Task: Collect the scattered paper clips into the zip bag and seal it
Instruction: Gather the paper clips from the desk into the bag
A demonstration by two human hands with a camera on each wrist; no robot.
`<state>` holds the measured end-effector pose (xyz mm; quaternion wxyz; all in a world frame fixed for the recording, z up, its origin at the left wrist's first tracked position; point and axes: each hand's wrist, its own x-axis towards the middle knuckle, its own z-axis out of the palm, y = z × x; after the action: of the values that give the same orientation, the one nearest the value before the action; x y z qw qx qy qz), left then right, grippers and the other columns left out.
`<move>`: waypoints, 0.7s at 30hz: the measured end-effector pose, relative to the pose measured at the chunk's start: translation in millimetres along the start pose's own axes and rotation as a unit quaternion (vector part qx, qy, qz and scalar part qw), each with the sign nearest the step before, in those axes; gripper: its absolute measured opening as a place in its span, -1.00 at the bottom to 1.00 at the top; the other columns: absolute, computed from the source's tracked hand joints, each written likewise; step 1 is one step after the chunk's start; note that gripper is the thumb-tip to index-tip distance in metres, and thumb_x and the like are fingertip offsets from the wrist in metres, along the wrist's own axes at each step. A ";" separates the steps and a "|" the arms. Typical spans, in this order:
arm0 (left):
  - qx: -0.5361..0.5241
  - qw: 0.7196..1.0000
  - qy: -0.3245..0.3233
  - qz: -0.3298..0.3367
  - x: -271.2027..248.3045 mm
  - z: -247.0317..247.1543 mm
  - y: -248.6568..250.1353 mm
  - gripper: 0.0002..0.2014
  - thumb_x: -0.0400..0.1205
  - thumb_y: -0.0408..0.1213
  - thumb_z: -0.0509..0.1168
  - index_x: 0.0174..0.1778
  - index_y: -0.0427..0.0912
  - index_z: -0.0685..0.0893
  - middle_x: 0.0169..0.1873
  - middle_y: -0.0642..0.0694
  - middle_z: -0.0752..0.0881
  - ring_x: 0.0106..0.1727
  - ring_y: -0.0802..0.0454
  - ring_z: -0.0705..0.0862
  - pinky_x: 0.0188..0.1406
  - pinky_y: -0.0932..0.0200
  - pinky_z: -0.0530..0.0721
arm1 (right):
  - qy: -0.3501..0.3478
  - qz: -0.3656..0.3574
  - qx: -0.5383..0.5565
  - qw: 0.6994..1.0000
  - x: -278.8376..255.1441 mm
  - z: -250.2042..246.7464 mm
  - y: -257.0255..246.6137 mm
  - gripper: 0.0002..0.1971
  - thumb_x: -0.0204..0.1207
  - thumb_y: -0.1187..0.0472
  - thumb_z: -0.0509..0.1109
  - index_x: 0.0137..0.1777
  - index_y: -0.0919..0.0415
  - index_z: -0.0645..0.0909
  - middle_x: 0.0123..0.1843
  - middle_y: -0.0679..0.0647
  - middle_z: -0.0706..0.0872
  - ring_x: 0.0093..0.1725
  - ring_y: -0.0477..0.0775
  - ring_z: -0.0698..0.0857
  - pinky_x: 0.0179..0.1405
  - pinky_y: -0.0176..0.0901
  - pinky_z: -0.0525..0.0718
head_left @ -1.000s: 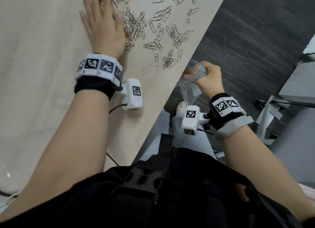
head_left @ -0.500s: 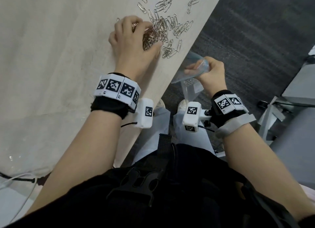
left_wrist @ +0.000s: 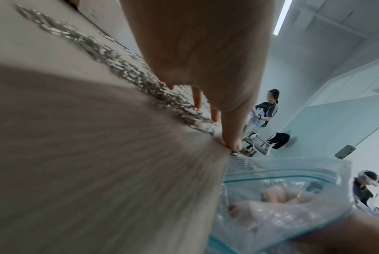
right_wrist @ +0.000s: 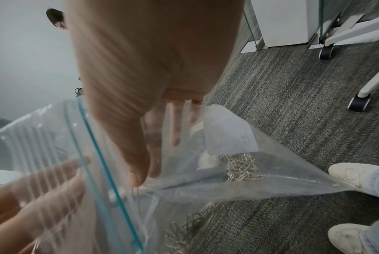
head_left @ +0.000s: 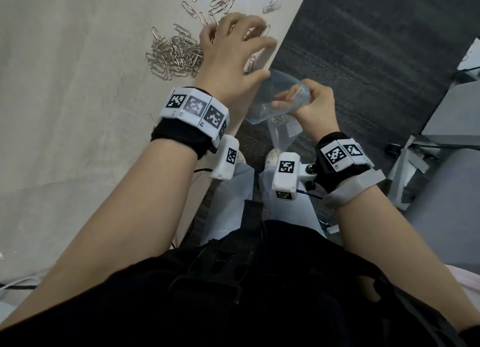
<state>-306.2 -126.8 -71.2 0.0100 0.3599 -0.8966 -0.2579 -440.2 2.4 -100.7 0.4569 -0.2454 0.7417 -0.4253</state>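
A heap of silver paper clips (head_left: 174,58) lies on the pale table (head_left: 78,113), with loose ones further back. My left hand (head_left: 241,48) rests over clips at the table's right edge, fingers spread and lightly bent; its fingertips (left_wrist: 214,115) touch the tabletop and its thumb reaches the bag's mouth. It holds nothing that I can see. My right hand (head_left: 311,105) grips the clear zip bag (head_left: 272,92) just below that edge, its mouth open. Several clips (right_wrist: 243,168) lie inside the bag (right_wrist: 206,154), which hangs down over the floor.
Dark grey carpet (head_left: 350,48) lies right of the table edge. White furniture legs on casters (head_left: 405,159) stand at the far right. My shoes (right_wrist: 353,173) are below the bag. Two other people (left_wrist: 269,106) are across the room.
My left hand raked clips into a heap, then moved right to the table edge. My right hand brought the bag up against the edge, close to the left thumb.
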 end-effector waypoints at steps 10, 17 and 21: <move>-0.056 0.985 0.134 -0.097 -41.2 -6.5 -25.5 -0.75 0.48 -0.01 0.33 -0.06 -0.07 0.74 0.06 -0.03 0.68 0.26 -0.06 0.50 0.25 0.07 0.25 | -0.009 -0.001 -0.006 1.000 -2.9 5.4 -2.3 -0.78 0.26 0.39 0.63 -0.35 0.12 0.65 -0.08 0.45 0.78 -0.18 0.06 0.70 -0.24 -0.35 0.70; -0.016 0.969 0.070 -0.238 -62.8 -18.4 -41.4 -0.06 0.22 0.38 0.41 0.54 0.22 0.27 0.65 -0.01 0.04 0.66 -0.17 -0.09 0.53 -0.42 -0.09 | -0.014 -0.003 0.003 1.000 -5.1 6.7 2.3 -0.83 0.25 0.40 0.62 -0.32 0.22 0.68 -0.21 0.24 0.76 -0.21 0.01 0.70 -0.25 -0.39 0.67; -0.026 0.976 0.045 -0.210 -61.6 -15.6 -38.2 -0.02 0.12 0.35 0.47 0.50 0.22 0.34 0.59 0.07 0.20 0.60 -0.12 0.08 0.50 -0.19 0.05 | -0.004 -0.001 -0.001 1.000 -5.2 4.7 6.2 -0.87 0.24 0.40 0.61 -0.25 0.40 0.72 -0.27 0.10 0.75 -0.27 -0.11 0.69 -0.27 -0.41 0.63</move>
<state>-233.0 -117.1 -65.3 0.0048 0.5508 -0.7928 -0.2609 -433.5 7.6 -104.5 0.4589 -0.2489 0.7400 -0.4240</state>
